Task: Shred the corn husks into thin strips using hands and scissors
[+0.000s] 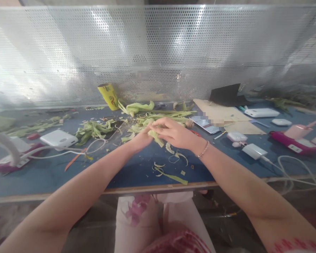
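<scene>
My left hand [143, 139] and my right hand [173, 133] meet above the blue table, closed around a crumpled pale green leafy plant piece [156, 137]. The right hand's fingers reach over the left fingertips and partly hide them. Just beyond my hands lies a heap of green leaves and stalks [139, 107]. Left of them sits a smaller clump of torn greens [94, 130]. Below my hands, curled peelings [158, 170] and a flat green strip [176, 179] are scattered near the table's front edge.
At the back, a yellow tube [108, 96] leans by a perforated metal screen [158, 45]. A phone [205, 124] and cardboard [221, 114] lie to the right. White chargers [255, 151] with cables and purple power strips [296, 143] occupy the sides. A white box-shaped device [59, 138] stands left.
</scene>
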`<state>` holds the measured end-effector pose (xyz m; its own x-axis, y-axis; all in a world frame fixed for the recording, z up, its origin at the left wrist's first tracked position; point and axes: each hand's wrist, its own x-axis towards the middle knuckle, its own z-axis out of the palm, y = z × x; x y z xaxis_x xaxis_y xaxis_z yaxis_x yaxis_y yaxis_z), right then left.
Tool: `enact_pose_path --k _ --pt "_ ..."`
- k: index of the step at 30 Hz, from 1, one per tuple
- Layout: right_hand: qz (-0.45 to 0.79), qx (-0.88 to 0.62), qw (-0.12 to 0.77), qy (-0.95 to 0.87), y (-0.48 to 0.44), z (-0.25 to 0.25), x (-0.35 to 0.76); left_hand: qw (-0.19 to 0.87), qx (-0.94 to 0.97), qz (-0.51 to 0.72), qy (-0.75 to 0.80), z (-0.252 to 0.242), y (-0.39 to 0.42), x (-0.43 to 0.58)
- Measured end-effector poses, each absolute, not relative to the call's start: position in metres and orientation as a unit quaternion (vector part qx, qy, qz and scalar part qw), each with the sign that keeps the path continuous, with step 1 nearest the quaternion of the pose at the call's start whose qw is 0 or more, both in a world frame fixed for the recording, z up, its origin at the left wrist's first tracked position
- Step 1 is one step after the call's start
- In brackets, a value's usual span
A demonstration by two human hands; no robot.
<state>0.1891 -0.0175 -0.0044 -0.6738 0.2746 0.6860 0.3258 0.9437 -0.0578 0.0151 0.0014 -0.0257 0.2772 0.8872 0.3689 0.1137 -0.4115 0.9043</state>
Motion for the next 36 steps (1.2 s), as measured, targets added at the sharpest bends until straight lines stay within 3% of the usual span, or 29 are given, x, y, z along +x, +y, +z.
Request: enact_pose_path --k 5,9,17,23,36 --pt "0.055 -0.255 0.368 -0.893 -0.017 -0.007 0.189 0.413 0.751 0.393 0.334 -0.019 0.001 0.013" --pt "0.018 -0.222 0.396 -0.891 -0.014 -0.012 0.189 0.456 0.749 0.338 0.343 -0.016 0.003 0.013" --pt "-0.002 -0.221 0.484 -0.846 -0.005 -0.018 0.184 0.556 0.654 0.373 0.352 -0.014 -0.003 0.02" --pt "-0.011 -0.218 0.47 -0.855 -0.002 -0.019 0.185 0.555 0.656 0.37 0.354 -0.015 0.0 0.019" --pt "-0.009 -0.215 0.486 -0.847 0.006 -0.022 0.194 0.666 0.621 0.328 0.252 -0.013 0.009 0.006"
